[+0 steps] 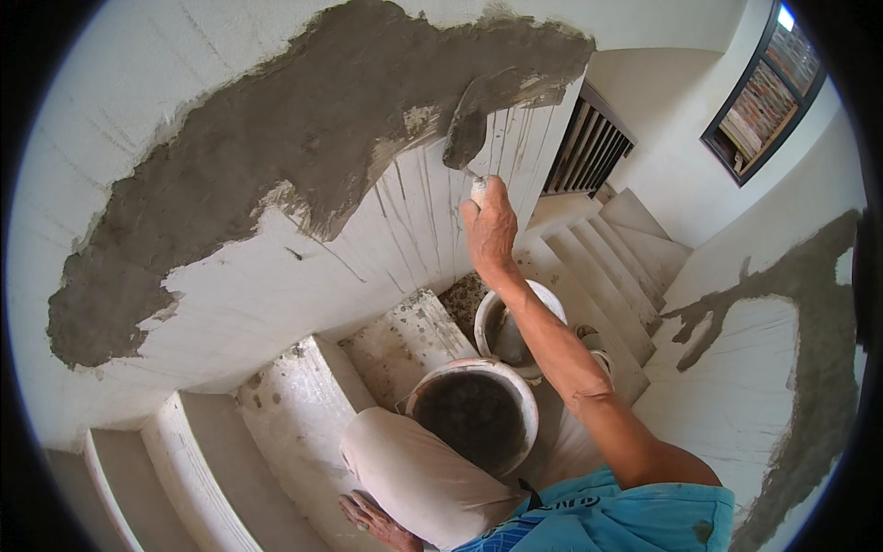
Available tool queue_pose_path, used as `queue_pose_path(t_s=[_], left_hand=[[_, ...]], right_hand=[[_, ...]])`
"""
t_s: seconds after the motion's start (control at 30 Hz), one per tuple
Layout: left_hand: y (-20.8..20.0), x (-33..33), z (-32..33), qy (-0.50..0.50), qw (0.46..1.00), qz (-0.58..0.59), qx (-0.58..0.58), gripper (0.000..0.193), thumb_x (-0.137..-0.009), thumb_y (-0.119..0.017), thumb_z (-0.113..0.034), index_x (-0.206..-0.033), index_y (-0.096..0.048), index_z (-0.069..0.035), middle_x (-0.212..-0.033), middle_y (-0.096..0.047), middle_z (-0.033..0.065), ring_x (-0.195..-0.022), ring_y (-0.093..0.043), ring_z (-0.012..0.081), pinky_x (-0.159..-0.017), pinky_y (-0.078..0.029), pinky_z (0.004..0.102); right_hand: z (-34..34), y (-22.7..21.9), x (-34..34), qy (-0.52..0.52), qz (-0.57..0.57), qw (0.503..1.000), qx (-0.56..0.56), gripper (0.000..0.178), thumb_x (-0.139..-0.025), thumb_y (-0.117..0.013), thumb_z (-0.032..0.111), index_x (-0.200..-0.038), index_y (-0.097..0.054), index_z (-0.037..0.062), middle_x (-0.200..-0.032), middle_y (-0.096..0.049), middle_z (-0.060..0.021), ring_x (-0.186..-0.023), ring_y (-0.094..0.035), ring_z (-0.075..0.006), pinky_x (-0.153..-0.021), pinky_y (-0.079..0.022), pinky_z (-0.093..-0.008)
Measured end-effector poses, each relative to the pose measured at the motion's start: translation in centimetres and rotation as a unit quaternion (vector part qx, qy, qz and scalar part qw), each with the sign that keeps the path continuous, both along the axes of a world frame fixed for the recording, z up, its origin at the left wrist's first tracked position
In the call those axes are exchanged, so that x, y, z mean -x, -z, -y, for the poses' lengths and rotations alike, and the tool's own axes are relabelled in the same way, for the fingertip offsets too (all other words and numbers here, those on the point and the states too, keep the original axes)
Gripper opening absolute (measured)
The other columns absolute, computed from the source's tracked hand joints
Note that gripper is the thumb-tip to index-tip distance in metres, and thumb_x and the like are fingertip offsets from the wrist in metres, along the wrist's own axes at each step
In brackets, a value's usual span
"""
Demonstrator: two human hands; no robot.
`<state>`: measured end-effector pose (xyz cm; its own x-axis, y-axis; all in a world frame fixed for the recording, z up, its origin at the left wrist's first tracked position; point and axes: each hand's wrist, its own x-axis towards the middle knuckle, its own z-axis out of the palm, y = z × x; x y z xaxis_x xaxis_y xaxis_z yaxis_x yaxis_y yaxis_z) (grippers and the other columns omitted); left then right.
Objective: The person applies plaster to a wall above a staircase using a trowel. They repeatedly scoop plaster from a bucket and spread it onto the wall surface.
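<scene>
My right hand is stretched out to the wall, closed round the pale handle of a trowel. The trowel's blade is smeared with grey mortar and lies against the lower right border of a wide wet mortar patch on the white wall. Beside my bent knee, low in the picture, my left hand lies with its fingers extended on the stair step; it holds nothing that I can see. A bucket of dark grey mix stands by my knee, and a second pale bucket is partly hidden behind my right forearm.
Splattered steps run down along the wall, with more stairs at the right. A dark barred railing and a black-framed window are farther off. Another grey mortar patch covers part of the right wall.
</scene>
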<state>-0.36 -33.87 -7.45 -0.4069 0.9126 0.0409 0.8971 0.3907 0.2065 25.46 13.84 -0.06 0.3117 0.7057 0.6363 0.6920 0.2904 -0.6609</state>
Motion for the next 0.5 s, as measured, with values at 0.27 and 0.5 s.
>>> queue_pose_path(t_s=[0.27,0.5], left_hand=[[-1.0,-0.2,0.1,-0.028,0.998,0.027,0.056,0.079,-0.092,-0.053,-0.042,-0.150,-0.034,0.007,-0.154,-0.030,0.0379,-0.142,-0.029,0.0548,-0.118,-0.023,0.0621],[0.0,0.0,0.4,-0.028,0.999,0.031,0.032,0.084,-0.091,-0.057,-0.044,-0.152,-0.031,0.007,-0.156,-0.027,0.0363,-0.145,-0.025,0.0530,-0.120,-0.019,0.0610]], right_hand=[[3.7,0.0,1.9,-0.044,0.040,0.998,0.030,0.036,-0.081,-0.069,0.004,-0.111,-0.050,-0.0018,-0.093,-0.059,-0.0234,-0.085,-0.062,-0.0451,-0.073,-0.048,-0.0513],[1.4,-1.1,-1.0,-0.038,-0.036,0.999,0.004,0.026,-0.083,-0.062,0.002,-0.105,-0.050,-0.0024,-0.082,-0.055,-0.0209,-0.073,-0.060,-0.0422,-0.067,-0.048,-0.0486]])
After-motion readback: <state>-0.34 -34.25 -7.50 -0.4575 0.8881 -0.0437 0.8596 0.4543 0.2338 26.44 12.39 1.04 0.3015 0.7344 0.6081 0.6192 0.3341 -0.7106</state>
